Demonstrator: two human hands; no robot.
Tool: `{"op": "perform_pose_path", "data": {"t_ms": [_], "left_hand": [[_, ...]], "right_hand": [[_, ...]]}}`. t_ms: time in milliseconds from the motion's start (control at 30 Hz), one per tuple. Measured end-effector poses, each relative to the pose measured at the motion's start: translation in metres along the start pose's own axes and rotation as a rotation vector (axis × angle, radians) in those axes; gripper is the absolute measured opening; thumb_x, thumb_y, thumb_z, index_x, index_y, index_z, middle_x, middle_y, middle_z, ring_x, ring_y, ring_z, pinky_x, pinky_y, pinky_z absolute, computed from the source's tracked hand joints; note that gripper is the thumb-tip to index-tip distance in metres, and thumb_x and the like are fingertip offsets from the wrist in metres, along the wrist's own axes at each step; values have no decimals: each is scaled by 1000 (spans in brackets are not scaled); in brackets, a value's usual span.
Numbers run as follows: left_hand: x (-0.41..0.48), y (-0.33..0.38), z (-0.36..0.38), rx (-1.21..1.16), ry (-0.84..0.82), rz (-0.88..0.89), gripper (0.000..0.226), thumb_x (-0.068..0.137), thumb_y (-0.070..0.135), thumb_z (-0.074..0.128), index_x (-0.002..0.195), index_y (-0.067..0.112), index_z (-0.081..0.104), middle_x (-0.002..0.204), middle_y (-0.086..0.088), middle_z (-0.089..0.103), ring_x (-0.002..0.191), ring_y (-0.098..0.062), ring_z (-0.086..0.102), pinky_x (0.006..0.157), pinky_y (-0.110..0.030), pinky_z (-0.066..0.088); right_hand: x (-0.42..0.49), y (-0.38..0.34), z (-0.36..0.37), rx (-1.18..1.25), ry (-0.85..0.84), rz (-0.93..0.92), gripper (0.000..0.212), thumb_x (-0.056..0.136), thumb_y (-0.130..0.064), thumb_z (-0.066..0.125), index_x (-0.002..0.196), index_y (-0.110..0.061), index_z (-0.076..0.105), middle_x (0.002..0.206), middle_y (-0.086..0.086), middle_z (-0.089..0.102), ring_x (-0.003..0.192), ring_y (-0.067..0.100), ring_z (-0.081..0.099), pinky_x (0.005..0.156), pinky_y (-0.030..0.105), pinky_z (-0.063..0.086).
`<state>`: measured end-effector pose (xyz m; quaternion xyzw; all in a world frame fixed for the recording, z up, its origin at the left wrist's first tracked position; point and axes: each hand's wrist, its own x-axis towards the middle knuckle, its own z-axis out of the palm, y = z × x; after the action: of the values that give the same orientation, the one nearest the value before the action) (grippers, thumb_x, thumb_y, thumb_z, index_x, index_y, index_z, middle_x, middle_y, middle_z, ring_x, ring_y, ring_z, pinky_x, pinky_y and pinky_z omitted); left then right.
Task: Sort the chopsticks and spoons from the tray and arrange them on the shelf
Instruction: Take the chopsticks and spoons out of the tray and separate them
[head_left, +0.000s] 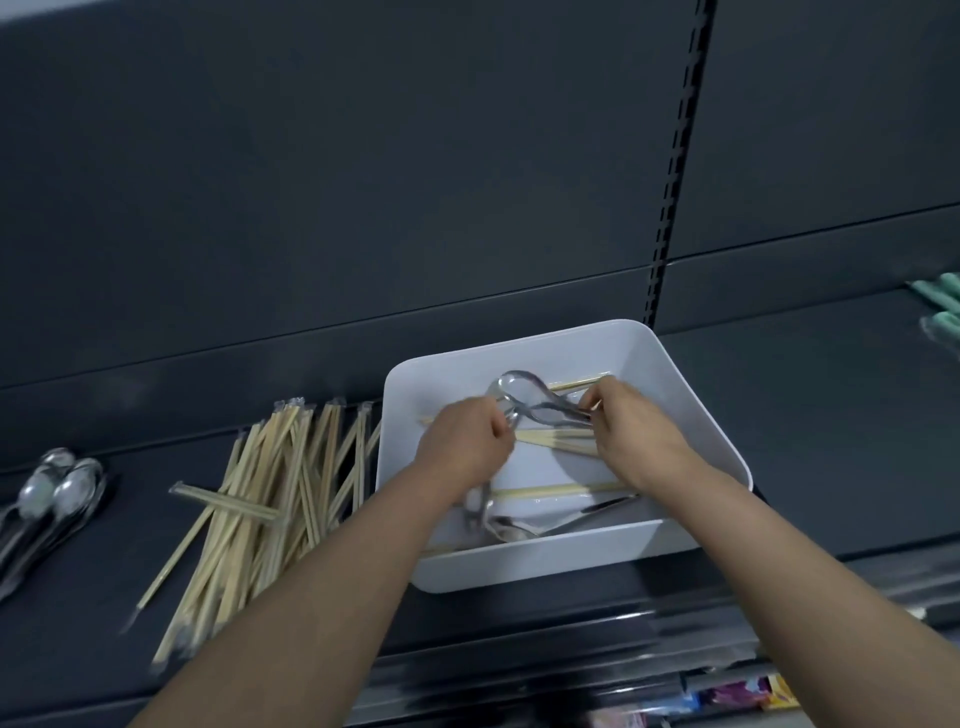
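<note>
The dark shelf runs across in front of me, with the white tray sitting on it near the front edge. Just left of the tray a heap of chopsticks lies on the shelf, and a stack of spoons rests well apart at the far left. Both my hands are inside the tray. My left hand has its fingers curled round the bowl end of a bunch of spoons, and my right hand pinches the handle end. Loose chopsticks lie under the bunch, and another spoon lies by the near wall.
</note>
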<state>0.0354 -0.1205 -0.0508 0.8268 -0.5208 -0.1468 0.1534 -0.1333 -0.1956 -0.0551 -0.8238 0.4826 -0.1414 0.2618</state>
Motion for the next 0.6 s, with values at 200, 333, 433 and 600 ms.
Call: {"op": "perform_pose_path", "data": {"t_ms": [200,333,433,600], "left_hand": [[-4,-27,-52,-822,369,-165,14,89,7,58,79,15,61,83,-10,70,73,-19,69,64,-34,59],[-24,-67,-85,-1121,596,-253,17,93,7,54,80,12,64,73,-8,64,63,-15,65,59,-28,56],[-43,-119,-103,-1028,762,-330,21,92,12,54,77,18,68,58,2,57,51,-11,58,52,-25,51],[-87,-235,-124,-1064,812,-505,20,95,11,51,79,14,63,66,-5,56,52,-12,53,49,-27,50]], "right_hand": [[6,-47,-3,348,-18,22,45,93,-4,38,133,-18,52,111,7,57,83,22,51,73,30,41],[11,-113,24,377,-53,-95,51,92,-2,32,138,-17,48,129,12,52,102,29,58,85,35,48],[12,-160,52,332,-88,-157,52,93,-5,30,142,-19,43,139,9,45,119,28,51,98,36,43],[4,-253,128,261,-230,-249,53,92,-4,33,142,-17,44,143,11,41,130,27,43,108,33,35]]}}
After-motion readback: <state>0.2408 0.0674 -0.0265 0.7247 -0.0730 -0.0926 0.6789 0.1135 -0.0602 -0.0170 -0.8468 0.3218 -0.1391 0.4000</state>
